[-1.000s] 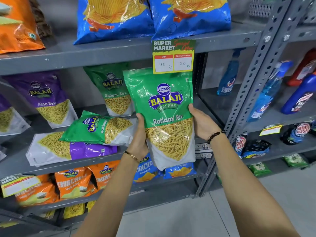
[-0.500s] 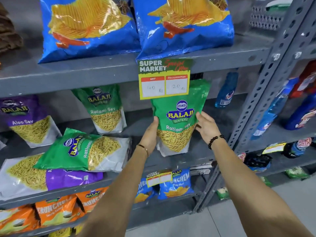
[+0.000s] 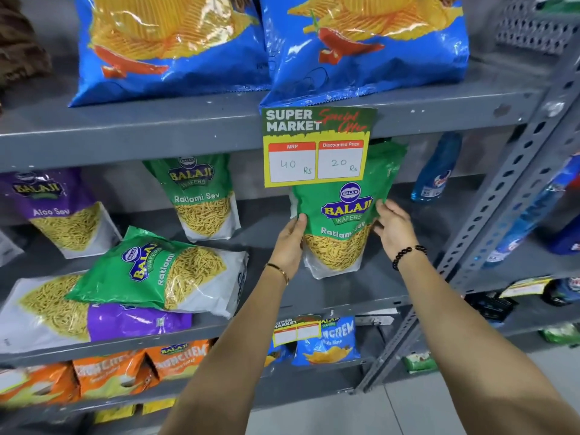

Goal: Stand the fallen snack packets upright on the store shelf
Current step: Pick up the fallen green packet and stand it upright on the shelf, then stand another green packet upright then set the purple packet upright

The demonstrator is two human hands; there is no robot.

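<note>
A green Ratlami Sev packet (image 3: 340,215) stands upright on the grey middle shelf (image 3: 351,290), its top hidden behind a price tag. My left hand (image 3: 290,246) grips its left edge and my right hand (image 3: 392,227) its right edge. To the left, a second green packet (image 3: 157,271) lies on its side on top of a fallen purple packet (image 3: 94,318). Behind them stand an upright green packet (image 3: 201,196) and an upright purple Aloo Sev packet (image 3: 59,211).
A yellow price tag (image 3: 317,146) hangs from the upper shelf edge, under two large blue chip bags (image 3: 361,45). Orange and blue snack packets (image 3: 326,343) fill the lower shelf. A perforated upright post (image 3: 502,215) separates a bay of blue spray bottles (image 3: 436,167) on the right.
Both hands carried the green packet from in front of the shelf in onto the middle shelf, where it now stands under the price tag. The view moved closer and tilted up.
</note>
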